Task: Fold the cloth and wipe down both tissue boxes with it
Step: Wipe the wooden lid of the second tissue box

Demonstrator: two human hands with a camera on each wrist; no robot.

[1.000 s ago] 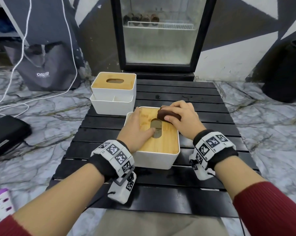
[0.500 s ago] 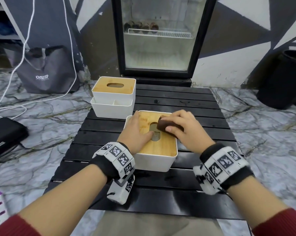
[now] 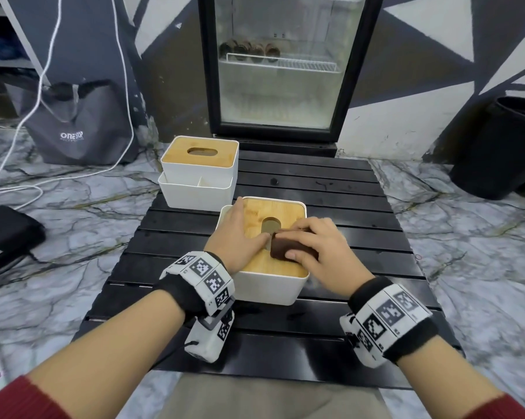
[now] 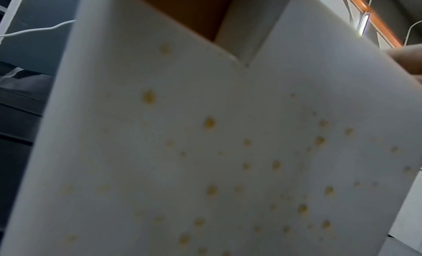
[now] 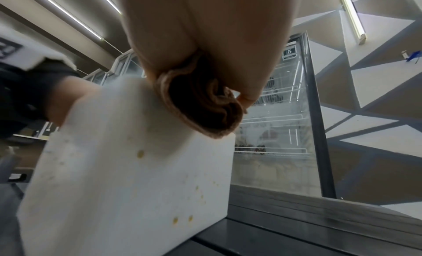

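A white tissue box (image 3: 268,287) with a bamboo lid (image 3: 273,267) stands mid-table; its walls (image 4: 205,151) (image 5: 128,169) carry yellow specks. My right hand (image 3: 317,249) grips a folded brown cloth (image 3: 287,247) (image 5: 200,106) and presses it on the lid beside the oval slot. My left hand (image 3: 238,237) lies on the lid's left side, thumb over the box's left edge, fingers straight. A second tissue box (image 3: 199,164) with a bamboo lid sits at the table's far left corner, a white divided tray on its front.
The black slatted table (image 3: 330,201) has bare room to the right. Behind it stands a glass-door fridge (image 3: 285,71). On the marble floor are a grey bag (image 3: 80,128), white cables, a black case (image 3: 4,234) and a black bin (image 3: 503,146).
My right hand has dragged the cloth across the lid toward me, from the far right corner to beside the slot. The left hand has stayed on the box.
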